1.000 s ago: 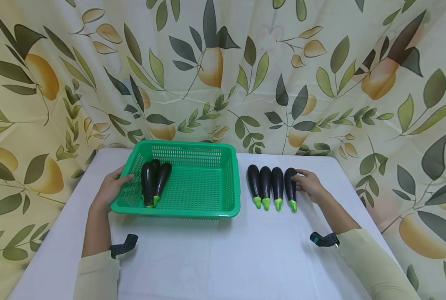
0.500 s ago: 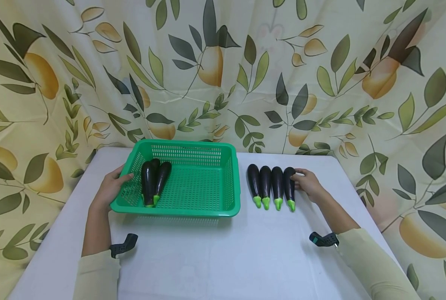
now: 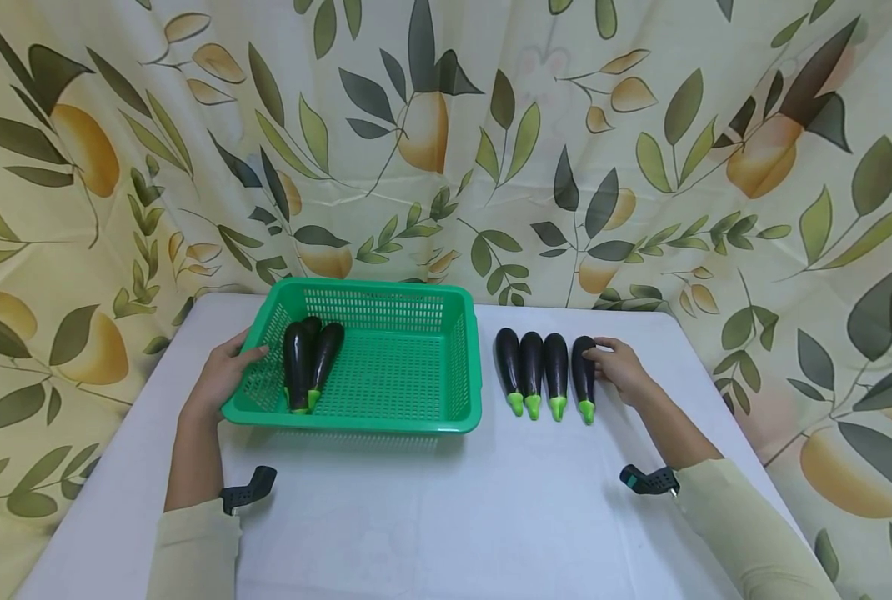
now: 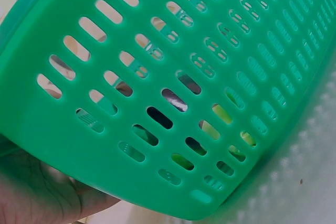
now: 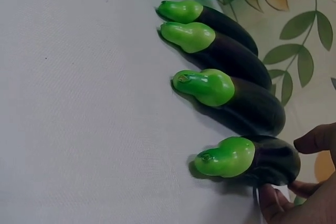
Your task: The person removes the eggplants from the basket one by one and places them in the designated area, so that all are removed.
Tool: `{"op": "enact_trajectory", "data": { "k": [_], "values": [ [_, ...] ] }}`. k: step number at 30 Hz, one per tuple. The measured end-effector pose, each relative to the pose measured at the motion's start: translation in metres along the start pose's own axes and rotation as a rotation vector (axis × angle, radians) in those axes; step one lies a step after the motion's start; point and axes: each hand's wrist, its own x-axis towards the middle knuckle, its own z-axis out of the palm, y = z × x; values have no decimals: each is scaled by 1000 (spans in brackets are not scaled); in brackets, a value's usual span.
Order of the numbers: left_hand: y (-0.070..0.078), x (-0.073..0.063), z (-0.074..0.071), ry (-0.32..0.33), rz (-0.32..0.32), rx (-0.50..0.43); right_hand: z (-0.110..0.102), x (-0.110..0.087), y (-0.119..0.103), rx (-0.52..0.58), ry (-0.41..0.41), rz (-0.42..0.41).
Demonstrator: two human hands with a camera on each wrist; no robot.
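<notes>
A green plastic basket (image 3: pixel 386 427) stands at the left of the table, with three dark eggplants (image 3: pixel 327 354) lying together in its left part. My left hand (image 3: pixel 219 377) grips the basket's left rim, thumb over the edge and fingers outside; the left wrist view shows the slotted wall (image 4: pixel 121 145) close up. Right of the basket lies a row of several eggplants (image 3: pixel 532 367), green stem ends toward me. With thumb and fingers at its far end, my right hand (image 3: pixel 620 368) holds the rightmost eggplant (image 3: pixel 583 379). The right wrist view shows thumb and fingers on either side of that eggplant (image 5: pixel 270 161).
A white cloth (image 3: pixel 446 517) covers the table. Behind it hangs a curtain (image 3: pixel 461 150) printed with leaves and fruit, close to the table's back edge. Each wrist carries a small black camera mount (image 3: pixel 248 490). The row of eggplants lies just right of the basket's right wall.
The rightmost eggplant shifts slightly left toward its neighbour, then slightly right again with my right hand on it. My left hand and the basket stay in place.
</notes>
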Motion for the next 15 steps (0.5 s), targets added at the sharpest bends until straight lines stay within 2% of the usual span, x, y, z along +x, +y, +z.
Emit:
{"op": "enact_trajectory", "data": {
  "k": [6,15],
  "values": [
    [0,0,1,7,3,-6,1,1,1,1,-4,19],
    [-2,2,0,-4,-3,-11,0,0,4,1,0,-13]
  ]
}}
